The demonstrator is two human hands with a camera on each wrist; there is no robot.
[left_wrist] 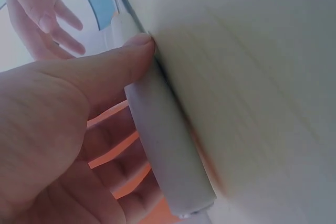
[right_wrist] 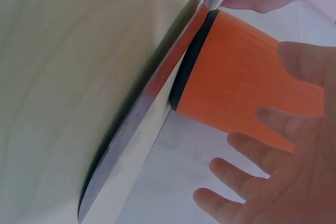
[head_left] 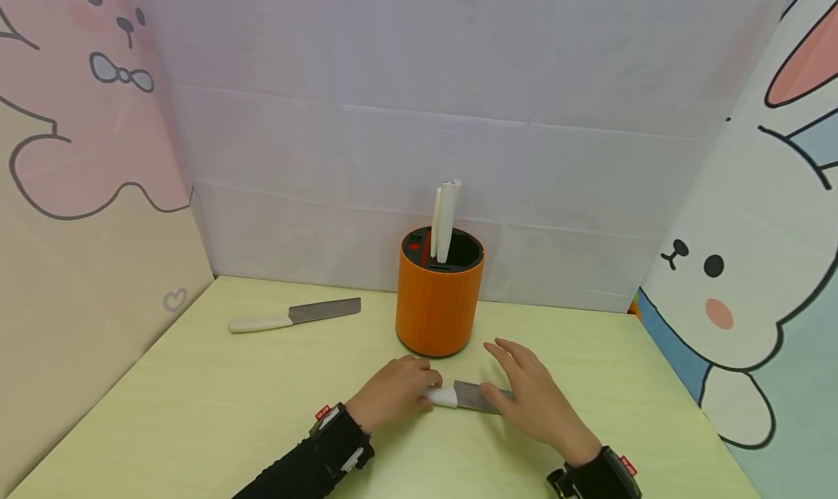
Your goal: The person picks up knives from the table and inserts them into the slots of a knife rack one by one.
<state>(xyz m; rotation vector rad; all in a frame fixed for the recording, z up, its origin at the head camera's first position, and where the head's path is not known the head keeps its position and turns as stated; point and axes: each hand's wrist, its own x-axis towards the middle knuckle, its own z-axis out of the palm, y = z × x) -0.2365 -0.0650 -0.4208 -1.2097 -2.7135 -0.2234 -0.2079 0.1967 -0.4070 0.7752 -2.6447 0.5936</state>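
A kitchen knife point(head_left: 468, 396) lies in front of the orange knife block, its blade pointing right. My left hand point(head_left: 395, 390) pinches its white handle point(left_wrist: 163, 135), thumb on one side and fingers on the other. In the right wrist view the long blade point(right_wrist: 136, 119) runs close along the tabletop. My right hand point(head_left: 535, 401) is spread beside the blade, its fingers apart and holding nothing. Part of the blade is hidden behind the right hand in the head view.
The round orange knife block point(head_left: 437, 306) stands just behind the hands, with white handles point(head_left: 445, 222) rising from its black top. A cleaver-like knife point(head_left: 297, 315) with a white handle lies at the back left of the table point(head_left: 216, 412). A white wall panel point(head_left: 419, 121) closes the back.
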